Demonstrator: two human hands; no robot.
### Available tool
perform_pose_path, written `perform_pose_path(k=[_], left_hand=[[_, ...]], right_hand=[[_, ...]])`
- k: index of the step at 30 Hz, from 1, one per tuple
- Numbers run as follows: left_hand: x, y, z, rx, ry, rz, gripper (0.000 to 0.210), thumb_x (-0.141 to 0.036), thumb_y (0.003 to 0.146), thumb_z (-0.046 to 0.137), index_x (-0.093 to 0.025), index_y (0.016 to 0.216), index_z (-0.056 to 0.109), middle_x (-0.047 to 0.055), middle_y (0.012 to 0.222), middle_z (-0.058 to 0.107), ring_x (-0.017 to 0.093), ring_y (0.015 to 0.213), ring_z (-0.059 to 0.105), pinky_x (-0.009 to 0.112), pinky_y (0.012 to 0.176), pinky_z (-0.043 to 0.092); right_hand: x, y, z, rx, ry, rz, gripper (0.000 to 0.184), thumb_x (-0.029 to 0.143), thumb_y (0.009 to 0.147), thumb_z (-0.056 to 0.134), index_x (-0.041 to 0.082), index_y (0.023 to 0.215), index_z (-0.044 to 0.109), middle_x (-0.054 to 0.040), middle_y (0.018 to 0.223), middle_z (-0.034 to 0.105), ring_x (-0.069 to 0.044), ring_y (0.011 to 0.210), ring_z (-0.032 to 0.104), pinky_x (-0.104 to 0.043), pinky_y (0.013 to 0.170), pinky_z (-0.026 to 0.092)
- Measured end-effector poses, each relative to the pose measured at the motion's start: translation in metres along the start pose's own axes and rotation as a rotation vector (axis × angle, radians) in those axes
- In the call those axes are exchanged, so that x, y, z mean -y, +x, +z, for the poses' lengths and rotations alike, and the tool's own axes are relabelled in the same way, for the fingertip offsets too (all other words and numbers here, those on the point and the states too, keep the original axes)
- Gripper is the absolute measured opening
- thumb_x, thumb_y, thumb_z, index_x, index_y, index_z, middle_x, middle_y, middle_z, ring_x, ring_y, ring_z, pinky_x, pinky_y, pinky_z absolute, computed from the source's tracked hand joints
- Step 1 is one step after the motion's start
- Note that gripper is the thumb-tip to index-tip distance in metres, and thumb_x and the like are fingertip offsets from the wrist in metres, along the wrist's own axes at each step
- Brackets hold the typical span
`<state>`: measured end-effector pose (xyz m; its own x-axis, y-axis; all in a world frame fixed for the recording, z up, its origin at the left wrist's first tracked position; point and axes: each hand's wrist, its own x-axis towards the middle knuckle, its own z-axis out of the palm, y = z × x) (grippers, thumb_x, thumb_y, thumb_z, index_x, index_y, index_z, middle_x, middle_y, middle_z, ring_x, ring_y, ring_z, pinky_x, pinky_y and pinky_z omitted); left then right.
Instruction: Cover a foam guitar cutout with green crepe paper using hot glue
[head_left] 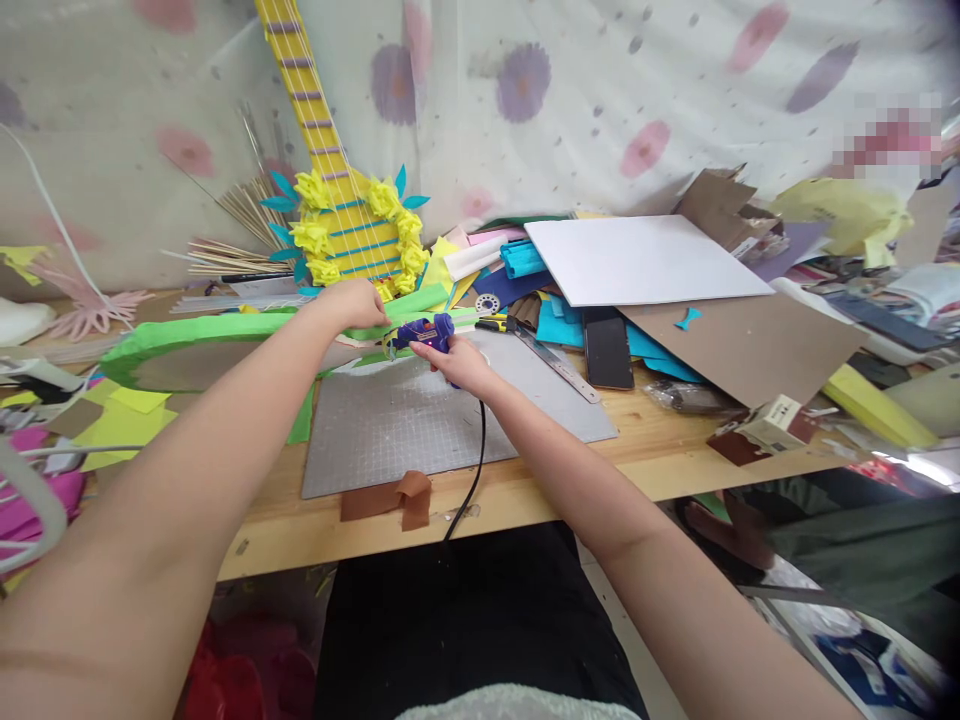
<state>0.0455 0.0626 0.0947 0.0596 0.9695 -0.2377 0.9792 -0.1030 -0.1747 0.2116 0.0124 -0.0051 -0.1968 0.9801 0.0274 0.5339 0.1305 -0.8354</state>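
Observation:
My right hand [459,362] is wrapped round a blue-purple glue gun [424,330], its nozzle pointing left and its black cord hanging over the table edge. Close to the nozzle, my left hand [354,304] has its fingers closed at the edge of a bright green paper strip [420,302]. That strip runs along a long, rounded cardboard-like shape [202,365] with a green rim, partly hidden behind my left forearm. Below both hands lies a grey cutting mat [405,425].
Behind stands a yellow paper guitar [352,225] with yellow flowers. A steel ruler [559,368], a yellow-black cutter [495,323] and a phone [607,348] lie to the right, beside a white board [645,258] on piled paper. Brown paper scraps [386,500] lie at the front edge.

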Motion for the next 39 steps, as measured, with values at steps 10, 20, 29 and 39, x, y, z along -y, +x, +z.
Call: perform_pose_path(k=[10,20,29,39], left_hand=[[-0.002,-0.002,0.0,-0.01,-0.013,-0.016,0.037,-0.044,0.08,0.056,-0.026,0.108,0.072,0.004,0.109,0.071,0.022,0.099,0.063,0.026,0.082,0.046],[0.001,0.002,0.003,-0.021,-0.035,-0.013,0.033,-0.042,0.079,0.06,-0.028,0.104,0.073,0.002,0.108,0.072,0.021,0.098,0.063,0.024,0.08,0.045],[0.003,0.003,0.005,-0.034,-0.045,-0.01,0.034,-0.042,0.077,0.061,-0.027,0.105,0.073,0.003,0.106,0.072,0.021,0.096,0.064,0.025,0.078,0.045],[0.003,0.0,0.007,-0.051,-0.043,-0.017,0.036,-0.044,0.075,0.061,-0.028,0.105,0.074,0.002,0.104,0.073,0.023,0.094,0.065,0.026,0.076,0.047]], right_hand=[[-0.022,-0.002,-0.015,-0.091,0.042,0.046,0.04,0.057,0.08,0.06,0.017,0.088,0.066,-0.0043,0.07,0.066,-0.017,0.07,0.064,-0.027,0.065,0.049],[-0.034,-0.009,-0.035,-0.151,0.011,0.138,0.043,0.057,0.08,0.061,0.016,0.093,0.069,-0.0072,0.072,0.069,-0.018,0.07,0.066,-0.027,0.066,0.049],[-0.063,-0.007,-0.051,-0.205,0.037,0.163,0.045,0.057,0.08,0.061,0.015,0.095,0.069,-0.006,0.067,0.067,-0.014,0.052,0.059,-0.023,0.05,0.044],[-0.076,-0.02,-0.071,-0.252,0.094,0.249,0.036,0.052,0.08,0.061,0.016,0.074,0.06,-0.0023,0.066,0.063,-0.007,0.043,0.045,-0.02,0.042,0.035]])
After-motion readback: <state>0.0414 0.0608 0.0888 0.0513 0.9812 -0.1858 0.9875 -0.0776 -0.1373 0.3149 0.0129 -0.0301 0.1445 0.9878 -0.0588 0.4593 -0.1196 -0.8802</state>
